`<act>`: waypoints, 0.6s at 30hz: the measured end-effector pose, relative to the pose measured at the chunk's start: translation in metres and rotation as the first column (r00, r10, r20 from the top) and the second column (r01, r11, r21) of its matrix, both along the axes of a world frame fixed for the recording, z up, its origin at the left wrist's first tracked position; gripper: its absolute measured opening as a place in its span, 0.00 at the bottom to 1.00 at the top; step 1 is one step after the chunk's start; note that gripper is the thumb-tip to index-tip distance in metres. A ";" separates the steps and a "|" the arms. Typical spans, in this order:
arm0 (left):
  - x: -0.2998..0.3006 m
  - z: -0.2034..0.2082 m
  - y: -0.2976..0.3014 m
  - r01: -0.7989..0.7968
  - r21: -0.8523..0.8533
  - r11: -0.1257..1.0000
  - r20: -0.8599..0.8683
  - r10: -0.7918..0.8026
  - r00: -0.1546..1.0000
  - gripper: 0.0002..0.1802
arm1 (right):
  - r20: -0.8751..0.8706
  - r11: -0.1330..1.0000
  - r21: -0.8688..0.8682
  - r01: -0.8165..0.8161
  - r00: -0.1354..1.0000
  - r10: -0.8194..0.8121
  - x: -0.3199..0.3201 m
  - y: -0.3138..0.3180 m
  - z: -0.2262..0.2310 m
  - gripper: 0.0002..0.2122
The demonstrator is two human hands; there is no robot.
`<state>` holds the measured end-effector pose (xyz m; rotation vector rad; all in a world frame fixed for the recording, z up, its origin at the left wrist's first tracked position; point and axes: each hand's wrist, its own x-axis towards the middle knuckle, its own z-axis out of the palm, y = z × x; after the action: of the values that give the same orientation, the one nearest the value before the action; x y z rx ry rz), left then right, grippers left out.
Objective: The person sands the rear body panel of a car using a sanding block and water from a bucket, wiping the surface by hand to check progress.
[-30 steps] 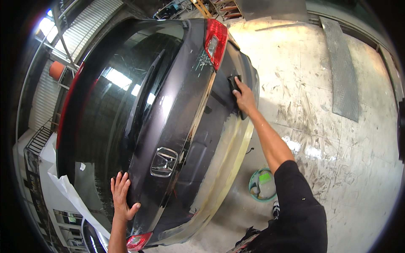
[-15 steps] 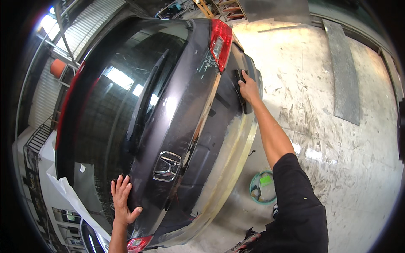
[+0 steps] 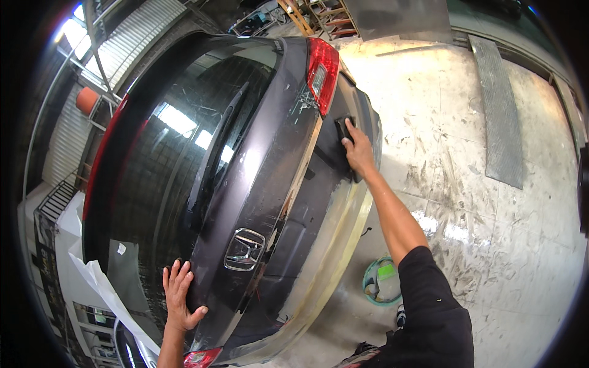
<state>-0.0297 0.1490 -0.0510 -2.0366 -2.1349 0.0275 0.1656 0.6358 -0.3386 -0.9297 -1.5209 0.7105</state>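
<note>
A dark grey car's tailgate (image 3: 251, 178) spreads before me, with a chrome emblem (image 3: 245, 249) and a light, sanded-looking band (image 3: 319, 236) along its lower part. My right hand (image 3: 361, 150) is closed around a long black sanding block (image 3: 339, 127), pressed to the dark panel below the far red tail light (image 3: 323, 70). Fingers and palm cover much of the block. My left hand (image 3: 180, 299) lies flat with fingers spread at the lower edge of the rear window (image 3: 159, 178), left of the emblem.
A rear wiper (image 3: 215, 153) crosses the glass. White masking sheet (image 3: 101, 285) hangs along the car's left side. On the floor to the right stand a round teal-rimmed tub (image 3: 381, 288) with a green item inside, and a grey metal-looking strip (image 3: 500, 110) lies farther off.
My right hand and the sanding block have slid a little nearer to me along the panel. The left hand stays in place; the whole view has shifted slightly.
</note>
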 end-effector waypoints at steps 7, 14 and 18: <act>0.000 -0.002 0.002 -0.002 -0.005 1.000 0.009 0.002 1.000 0.45 | -0.040 0.999 0.018 -0.027 0.999 0.027 0.003 -0.012 -0.023 0.27; 0.001 -0.007 0.010 0.029 0.001 1.000 0.017 -0.029 0.999 0.45 | -0.090 0.981 -0.184 -0.067 0.995 0.051 0.024 0.004 -0.038 0.27; 0.001 -0.002 -0.006 -0.012 -0.015 1.000 0.002 0.012 1.000 0.45 | -0.025 0.995 -0.098 -0.026 0.999 0.023 0.004 -0.073 -0.057 0.27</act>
<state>-0.0290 0.1427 -0.0527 -2.0331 -2.1543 0.0434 0.1694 0.5623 -0.3959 -0.9742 -1.4898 0.8171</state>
